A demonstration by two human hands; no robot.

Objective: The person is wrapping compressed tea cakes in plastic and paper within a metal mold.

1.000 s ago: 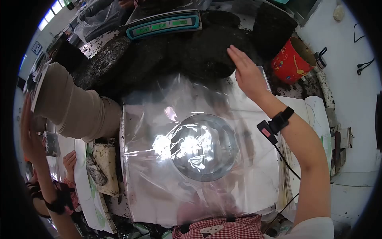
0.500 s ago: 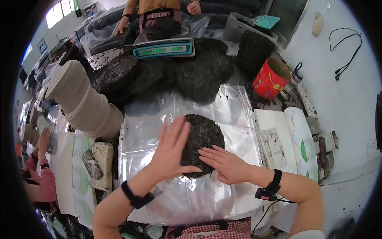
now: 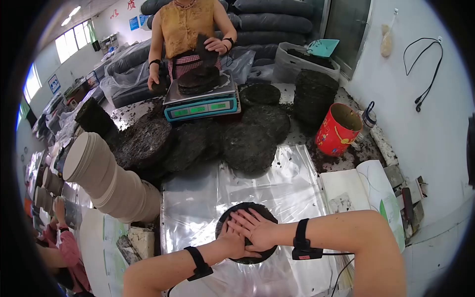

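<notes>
A dark round tea cake [image 3: 242,210] lies on the clear plastic sheet [image 3: 277,185] in front of me. My right hand [image 3: 256,228] lies flat on top of the cake with its fingers spread. My left hand [image 3: 231,243] rests partly under the right one, palm down on the cake's near side. Both hands press on the cake and hide most of it; only its far rim and near edge show.
Several more dark tea cakes [image 3: 247,146] lie beyond the sheet. A green scale [image 3: 200,106] holds cakes, with a person [image 3: 190,29] behind it. A tilted stack of paper discs [image 3: 106,180] stands left, a red bucket [image 3: 338,129] right, papers [image 3: 361,190] beside me.
My hands and the cake have come closer to me on the sheet. The right hand now overlaps the left on top of the cake. The view has tilted up.
</notes>
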